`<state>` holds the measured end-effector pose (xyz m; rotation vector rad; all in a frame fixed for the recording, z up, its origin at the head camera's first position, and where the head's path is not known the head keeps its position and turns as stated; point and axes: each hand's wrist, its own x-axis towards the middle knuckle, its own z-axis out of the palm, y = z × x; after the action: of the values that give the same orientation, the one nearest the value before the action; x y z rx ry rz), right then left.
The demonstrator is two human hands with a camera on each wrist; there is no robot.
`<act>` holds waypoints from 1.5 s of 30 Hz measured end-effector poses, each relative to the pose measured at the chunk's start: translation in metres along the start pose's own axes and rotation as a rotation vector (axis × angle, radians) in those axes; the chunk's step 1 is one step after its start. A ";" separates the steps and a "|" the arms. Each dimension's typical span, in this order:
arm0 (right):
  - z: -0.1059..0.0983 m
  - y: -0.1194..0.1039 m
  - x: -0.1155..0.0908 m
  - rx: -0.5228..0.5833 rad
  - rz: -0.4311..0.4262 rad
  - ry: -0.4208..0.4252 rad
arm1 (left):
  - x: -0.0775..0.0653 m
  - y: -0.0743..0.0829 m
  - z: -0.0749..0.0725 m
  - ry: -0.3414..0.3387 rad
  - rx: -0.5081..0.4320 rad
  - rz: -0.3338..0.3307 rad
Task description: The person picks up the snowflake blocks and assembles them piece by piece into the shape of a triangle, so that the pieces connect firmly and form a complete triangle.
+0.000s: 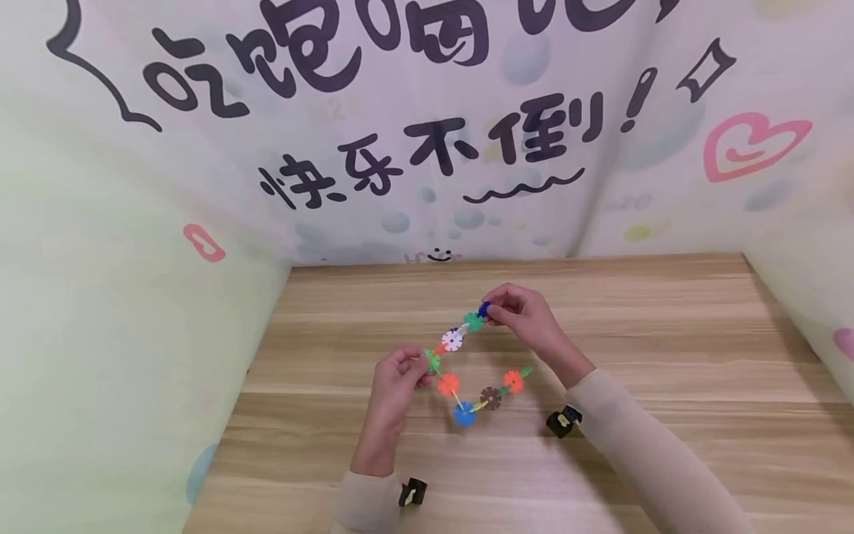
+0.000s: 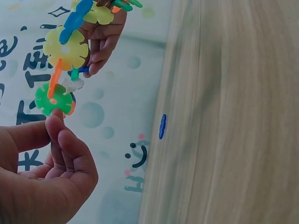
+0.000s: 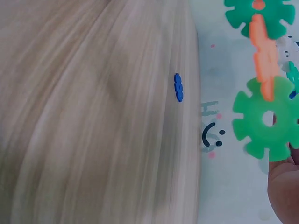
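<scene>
A chain of flower-notched plastic discs linked edge to edge hangs between the hands, bent into an open loop. My left hand [image 1: 395, 384] pinches a green disc [image 2: 52, 99] at the loop's left corner. At the far end, my right hand [image 1: 527, 319] pinches a dark blue disc [image 1: 484, 309] next to a teal-green disc [image 1: 473, 321]. Toward me the chain continues through an orange disc [image 1: 448, 384], a blue disc [image 1: 465, 414] and a brown disc [image 1: 490, 398], to a free green end [image 1: 526, 371]. The right wrist view shows only part of my right hand.
A loose blue disc [image 2: 162, 126] lies on the wood-grain table [image 1: 320, 311] near its back edge. Behind stands a printed wall sheet [image 1: 427, 215], with another sheet [image 1: 120, 297] at the left. Black wrist devices [image 1: 563, 421] sit at both cuffs.
</scene>
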<state>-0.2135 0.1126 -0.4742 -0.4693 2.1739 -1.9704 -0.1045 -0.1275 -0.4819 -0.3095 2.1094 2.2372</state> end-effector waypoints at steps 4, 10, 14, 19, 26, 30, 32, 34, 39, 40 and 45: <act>0.003 0.002 0.000 0.000 -0.032 0.020 | 0.000 0.000 0.000 0.017 -0.010 -0.003; 0.010 0.005 0.000 0.016 -0.063 0.057 | 0.000 -0.001 0.000 0.048 -0.015 -0.005; 0.014 0.007 0.000 0.015 -0.077 0.079 | -0.002 0.000 -0.001 0.068 -0.018 -0.003; 0.020 0.010 -0.001 0.030 -0.108 0.110 | -0.003 0.001 -0.002 0.078 -0.011 -0.020; 0.022 0.014 0.001 -0.026 -0.138 0.105 | -0.003 -0.005 -0.001 0.078 -0.001 -0.011; 0.020 0.012 0.005 -0.101 -0.115 0.047 | -0.001 -0.006 -0.004 0.095 -0.005 -0.019; 0.018 0.012 0.007 -0.128 -0.088 0.018 | -0.001 -0.007 -0.007 0.096 -0.009 -0.021; 0.018 0.013 0.010 -0.156 -0.052 0.006 | -0.001 -0.006 -0.009 0.094 -0.015 -0.022; 0.017 0.024 0.016 -0.258 0.057 0.023 | -0.002 -0.006 -0.014 0.091 -0.020 -0.021; 0.018 0.027 0.017 -0.280 0.077 0.016 | -0.002 -0.006 -0.015 0.092 -0.022 -0.020; 0.023 0.040 0.022 -0.386 0.136 -0.056 | -0.003 -0.006 -0.020 0.094 -0.024 -0.022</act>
<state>-0.2316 0.0870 -0.5149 -0.4077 2.4825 -1.4535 -0.0982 -0.1463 -0.4882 -0.4450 2.1140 2.2797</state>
